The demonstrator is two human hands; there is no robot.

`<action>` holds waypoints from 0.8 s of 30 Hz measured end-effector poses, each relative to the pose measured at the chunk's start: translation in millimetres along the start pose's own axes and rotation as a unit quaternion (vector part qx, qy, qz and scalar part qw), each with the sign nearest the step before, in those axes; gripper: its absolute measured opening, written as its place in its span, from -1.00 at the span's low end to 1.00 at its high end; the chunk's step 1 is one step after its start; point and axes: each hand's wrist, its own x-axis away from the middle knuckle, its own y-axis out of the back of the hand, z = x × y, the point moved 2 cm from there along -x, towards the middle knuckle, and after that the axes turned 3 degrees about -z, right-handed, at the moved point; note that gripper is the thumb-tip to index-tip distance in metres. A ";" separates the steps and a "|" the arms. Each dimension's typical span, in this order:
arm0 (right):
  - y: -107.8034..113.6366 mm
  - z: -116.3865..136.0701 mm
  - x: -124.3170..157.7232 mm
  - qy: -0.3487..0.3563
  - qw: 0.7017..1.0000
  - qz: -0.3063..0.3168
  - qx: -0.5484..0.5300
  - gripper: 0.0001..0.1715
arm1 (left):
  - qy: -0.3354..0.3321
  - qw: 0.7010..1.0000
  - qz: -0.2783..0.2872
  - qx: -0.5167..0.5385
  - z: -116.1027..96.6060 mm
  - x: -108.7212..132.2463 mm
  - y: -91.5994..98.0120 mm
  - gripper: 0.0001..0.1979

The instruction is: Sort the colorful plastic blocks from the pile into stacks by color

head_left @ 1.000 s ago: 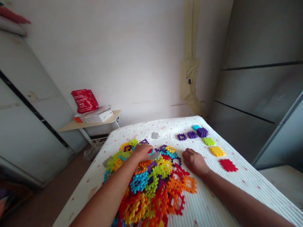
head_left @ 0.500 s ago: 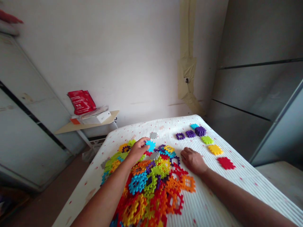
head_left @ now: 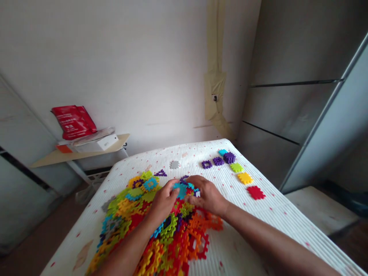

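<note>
Over a heap of toothed plastic building tiles point(head_left: 155, 253) in many colours, my left hand point(head_left: 163, 198) pinches a light-blue square tile point(head_left: 180, 190) by its left side. My right hand point(head_left: 208, 193) is just right of that tile, its thumb and fingers apart and bent towards it. Whether the right fingertips touch the tile cannot be made out. Parts of the heap are hidden beneath both hands and the left forearm.
Beyond the heap lie a grey tile point(head_left: 174, 165) and a purple triangle frame point(head_left: 160, 173). To the right are a purple square frame point(head_left: 206, 164), a purple stack point(head_left: 229, 157), and green point(head_left: 236, 168), yellow point(head_left: 245, 178) and red tiles point(head_left: 255, 193). A side table point(head_left: 123, 140) stands left.
My right hand has lifted from the sheet and moved left to the light-blue tile. My left hand has brought that tile lower and nearer. The view has turned slightly right.
</note>
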 end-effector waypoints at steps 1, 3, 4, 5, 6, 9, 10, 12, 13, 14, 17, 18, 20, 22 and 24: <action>-3.0 6.0 -3.4 -0.002 1.000 0.013 -0.002 -0.48 | -0.003 1.000 0.002 0.005 -0.6 0.8 -3.0 -0.61; -7.7 12.3 -7.6 -0.016 0.999 0.036 0.004 -0.49 | -0.010 1.000 0.005 0.023 -1.2 2.8 -7.8 -0.59; -9.2 13.5 -8.4 -0.020 0.999 0.045 0.007 -0.53 | -0.012 0.999 0.007 0.032 -1.3 4.1 -9.5 -0.58; -10.1 13.9 -8.7 -0.022 0.999 0.049 0.009 -0.56 | -0.016 0.999 0.008 0.039 -1.7 5.5 -10.7 -0.57; -10.6 14.1 -8.6 -0.022 0.998 0.052 0.010 -0.58 | -0.020 0.999 0.009 0.043 -2.4 7.0 -11.5 -0.56; -10.4 14.1 -7.4 -0.031 0.998 0.052 0.009 -0.57 | -0.025 0.998 0.017 0.054 -7.3 11.8 -12.7 -0.53; -9.6 13.9 -7.4 -0.042 0.998 0.053 0.005 -0.53 | -0.025 0.997 0.027 0.062 -9.7 13.3 -13.0 -0.51; -6.0 12.0 -8.6 -0.069 0.995 0.065 -0.014 -0.42 | -0.018 0.995 0.051 0.083 -14.2 15.9 -13.2 -0.44; -2.5 9.8 -10.2 -0.083 0.993 0.075 -0.024 -0.35 | -0.012 0.994 0.063 0.090 -15.6 17.1 -12.8 -0.41; 2.5 6.3 -12.5 -0.096 0.991 0.087 -0.032 -0.29 | -0.005 0.993 0.071 0.094 -16.1 18.0 -11.6 -0.40; 28.4 -14.2 -25.0 -0.142 0.986 0.086 -0.016 -0.19 | 0.018 0.993 0.077 0.087 -12.6 20.7 -4.0 -0.41; 40.0 -24.0 -30.8 -0.158 0.985 0.074 -0.002 -0.20 | 0.024 0.994 0.078 0.078 -10.2 21.7 -0.5 -0.44; 65.2 -46.1 -44.1 -0.172 0.984 0.049 0.025 -0.29 | 0.032 0.996 0.074 0.041 -5.4 24.3 6.9 -0.49; 90.6 -69.7 -58.9 -0.176 0.982 0.027 0.066 -0.35 | 0.032 0.997 0.064 -0.018 -1.6 27.6 13.2 -0.54; 114.1 -93.3 -74.2 -0.179 0.972 0.013 0.151 -0.33 | 0.022 0.995 0.061 -0.069 1.2 31.2 16.6 -0.57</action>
